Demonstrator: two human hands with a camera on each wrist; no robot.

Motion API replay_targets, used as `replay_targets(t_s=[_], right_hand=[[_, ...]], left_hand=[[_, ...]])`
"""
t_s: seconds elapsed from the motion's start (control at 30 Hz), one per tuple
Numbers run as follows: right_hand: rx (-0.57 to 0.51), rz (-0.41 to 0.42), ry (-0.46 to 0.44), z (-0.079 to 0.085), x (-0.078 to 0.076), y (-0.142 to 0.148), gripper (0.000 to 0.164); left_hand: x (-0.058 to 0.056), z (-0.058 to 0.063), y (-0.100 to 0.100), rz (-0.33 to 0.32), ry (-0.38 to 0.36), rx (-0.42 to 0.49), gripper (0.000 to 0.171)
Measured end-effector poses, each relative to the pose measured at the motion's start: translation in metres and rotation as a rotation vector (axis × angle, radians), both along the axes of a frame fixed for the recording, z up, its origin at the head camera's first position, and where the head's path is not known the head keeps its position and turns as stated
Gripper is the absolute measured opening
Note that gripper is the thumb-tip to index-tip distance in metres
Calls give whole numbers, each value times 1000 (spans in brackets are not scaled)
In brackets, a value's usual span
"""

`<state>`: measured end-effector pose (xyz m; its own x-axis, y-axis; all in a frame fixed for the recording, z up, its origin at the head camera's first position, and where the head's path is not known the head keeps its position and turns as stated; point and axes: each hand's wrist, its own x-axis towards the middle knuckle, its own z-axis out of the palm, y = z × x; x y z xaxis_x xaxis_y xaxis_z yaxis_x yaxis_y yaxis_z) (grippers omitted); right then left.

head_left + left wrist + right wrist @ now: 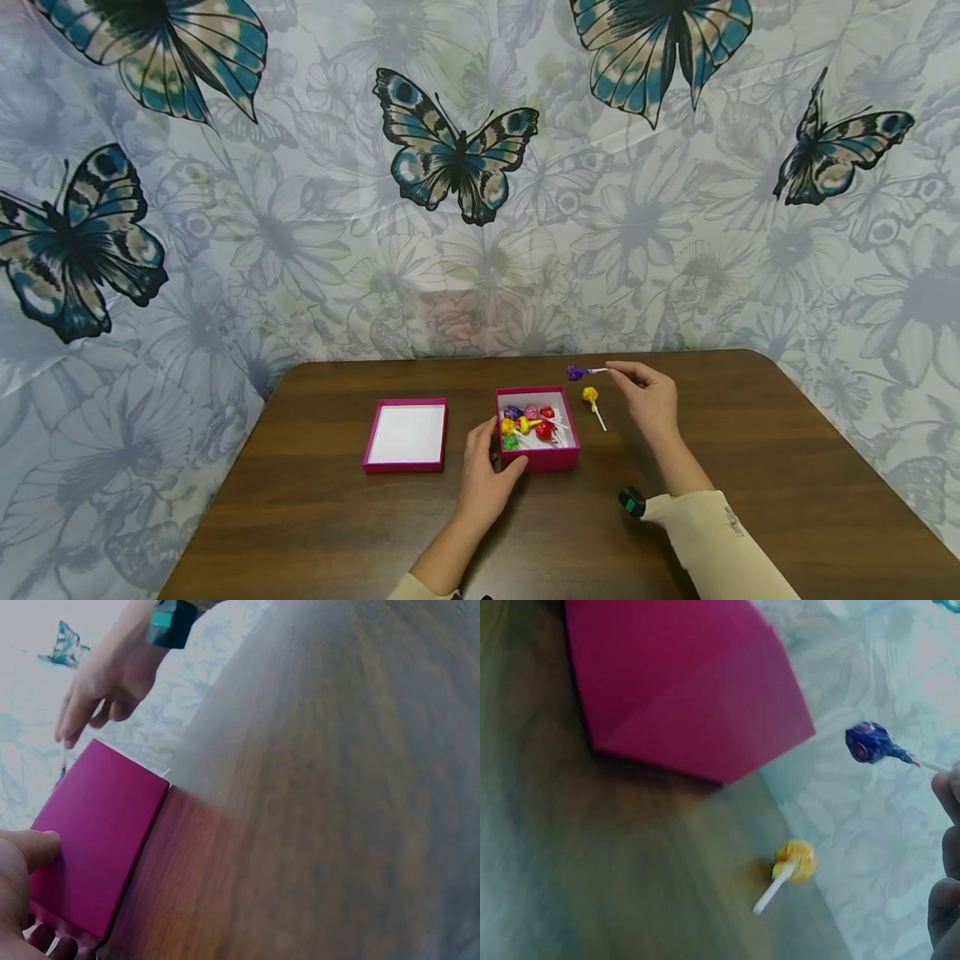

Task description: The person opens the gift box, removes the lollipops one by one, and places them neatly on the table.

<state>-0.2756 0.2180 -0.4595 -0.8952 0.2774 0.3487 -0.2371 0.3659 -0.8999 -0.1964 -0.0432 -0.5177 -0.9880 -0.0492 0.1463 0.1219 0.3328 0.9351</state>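
Observation:
My right hand (647, 398) pinches the white stick of a purple lollipop (576, 372), raised beyond the right back corner of a pink box (537, 461). In the right wrist view the purple wrapped head (868, 742) points away from the fingertips. My left hand (486, 479) holds the box at its front left corner, thumb on the front wall and fingers along the left side. Inside the box lie several wrapped lollipops (531, 423) in red, yellow, green, pink and purple. A yellow lollipop (590, 395) lies on the table just right of the box.
A pink lid (406, 468) with a white inside lies face up left of the box. The brown wooden table (315, 533) ends at a butterfly-printed cloth (330, 275) behind. A dark band with a green face (632, 502) sits on the right wrist.

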Motion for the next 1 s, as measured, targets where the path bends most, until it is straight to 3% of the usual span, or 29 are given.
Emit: replay_targets(t_s=[0.37, 0.57, 0.73, 1.0], right_hand=[[35, -224, -32, -24, 10, 24, 17], [152, -297, -102, -37, 13, 33, 15], [237, -343, -95, -47, 14, 35, 13], [270, -379, -151, -50, 16, 31, 13]], left_hand=[[0, 4, -1, -18, -23, 10, 74], [0, 2, 0, -13, -16, 16, 74], [1, 3, 0, -16, -17, 21, 73], [1, 4, -1, -21, -22, 32, 74]])
